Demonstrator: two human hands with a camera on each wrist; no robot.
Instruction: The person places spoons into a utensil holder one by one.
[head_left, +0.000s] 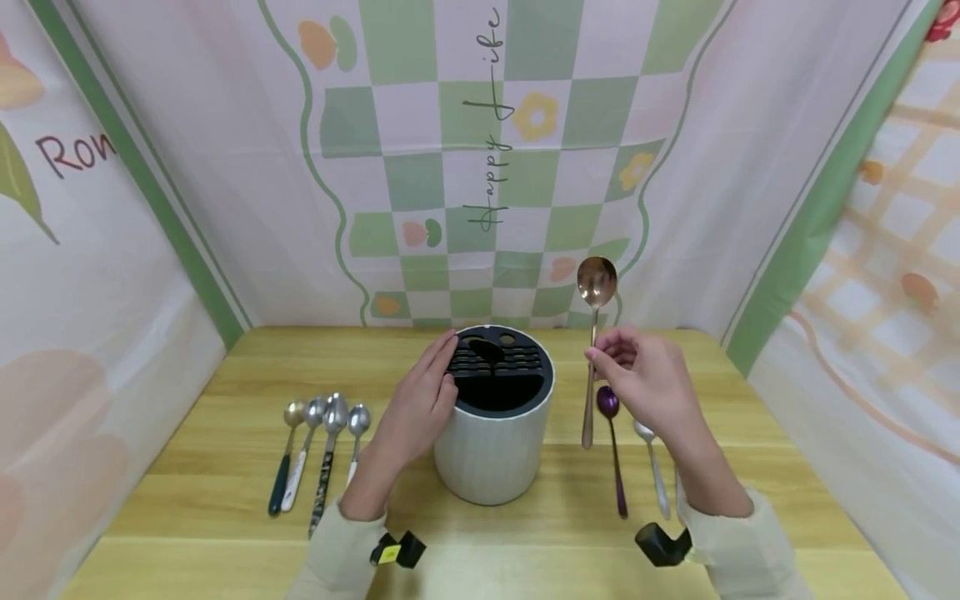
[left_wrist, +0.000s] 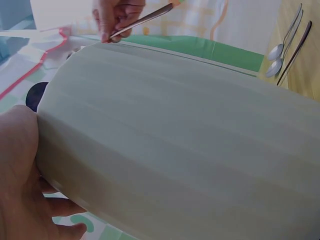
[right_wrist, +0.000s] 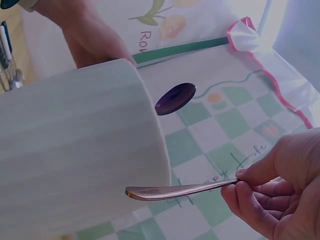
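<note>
While the left hand (head_left: pixel 418 406), fingers nearly straight, apparently steadies the white holder (head_left: pixel 491 458), the right hand (head_left: pixel 651 377) pinches a copper spoon (head_left: pixel 597 285) mid-handle, bowl upward.

On my feed, the left fingers (left_wrist: pixel 65 206) rested against a pale container (left_wrist: pixel 175 135), a dark rounded piece (left_wrist: pixel 35 95) jutting out near them. Across from them, the right fingers (left_wrist: pixel 104 22) pinched a slim metal handle (left_wrist: pixel 146 19); well apart from both, silver spoons (left_wrist: pixel 274 68) lay on the bench (left_wrist: pixel 307 77).
</note>
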